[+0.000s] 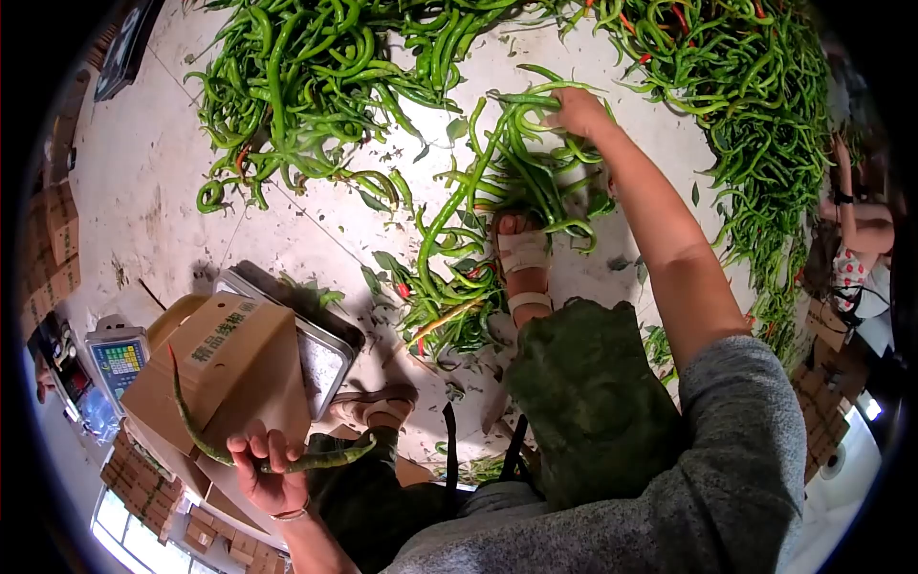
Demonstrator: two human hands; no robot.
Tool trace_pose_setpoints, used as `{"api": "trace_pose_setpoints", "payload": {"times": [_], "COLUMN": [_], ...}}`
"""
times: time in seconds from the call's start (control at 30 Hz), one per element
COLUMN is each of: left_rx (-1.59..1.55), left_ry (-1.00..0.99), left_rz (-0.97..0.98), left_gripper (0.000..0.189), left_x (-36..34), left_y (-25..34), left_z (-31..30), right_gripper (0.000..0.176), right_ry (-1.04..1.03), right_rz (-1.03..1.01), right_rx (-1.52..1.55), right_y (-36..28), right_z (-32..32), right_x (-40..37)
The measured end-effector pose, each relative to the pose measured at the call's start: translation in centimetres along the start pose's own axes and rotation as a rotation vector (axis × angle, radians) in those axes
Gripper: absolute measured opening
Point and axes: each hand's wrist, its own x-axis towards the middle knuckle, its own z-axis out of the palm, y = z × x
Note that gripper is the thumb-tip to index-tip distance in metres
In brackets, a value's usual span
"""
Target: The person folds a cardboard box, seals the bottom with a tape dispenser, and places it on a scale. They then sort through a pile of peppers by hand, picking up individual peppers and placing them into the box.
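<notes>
In the head view, my left hand is closed around a long, curved green chili pepper whose far end is reddish. It is near a cardboard box at lower left. My right hand reaches out over the floor, its fingers wrapped around several green chili peppers; the fingertips are partly hidden by them. Beneath that hand, more loose peppers lie on the floor around my sandalled foot.
A big pepper heap lies at top left, and another heap runs down the right side. The box sits on a platform scale with a keypad display. Another person's arm shows at far right.
</notes>
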Motion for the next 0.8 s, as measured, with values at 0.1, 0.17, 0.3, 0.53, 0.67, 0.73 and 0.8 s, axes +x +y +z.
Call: {"api": "trace_pose_setpoints", "payload": {"times": [0.1,0.17,0.3,0.53,0.67,0.73,0.8], "left_rx": [-0.019,-0.023,-0.076,-0.079,-0.083,-0.097,-0.122], "left_ry": [0.005,0.008,-0.027,-0.001,0.021,0.029,0.029], "left_rz": [0.018,0.027,0.013,0.007,0.002,-0.003,-0.003], "left_gripper": [0.018,0.017,0.016,0.014,0.014,0.013,0.013], "left_x": [-0.3,-0.7,-1.5,-2.1,-2.3,-2.1,-2.1], "left_y": [0.6,0.8,1.0,1.2,1.1,0.9,0.9], "left_z": [0.2,0.4,0.4,-0.1,-0.3,-0.2,0.0], "right_gripper": [0.052,0.056,0.064,0.075,0.062,0.05,0.051], "right_ry": [0.203,0.297,0.295,0.106,0.087,0.123,0.167], "right_rz": [-0.057,-0.108,-0.095,0.068,0.007,0.03,0.009], "right_rx": [-0.052,-0.119,-0.297,-0.454,-0.479,-0.559,-0.574], "right_y": [-0.5,-1.2,-3.3,-6.0,-4.8,-5.2,-5.4], "right_z": [1.6,2.2,2.6,1.5,1.8,1.2,0.8], "right_x": [-2.1,-2.7,-1.1,1.2,2.8,2.4,1.6]}}
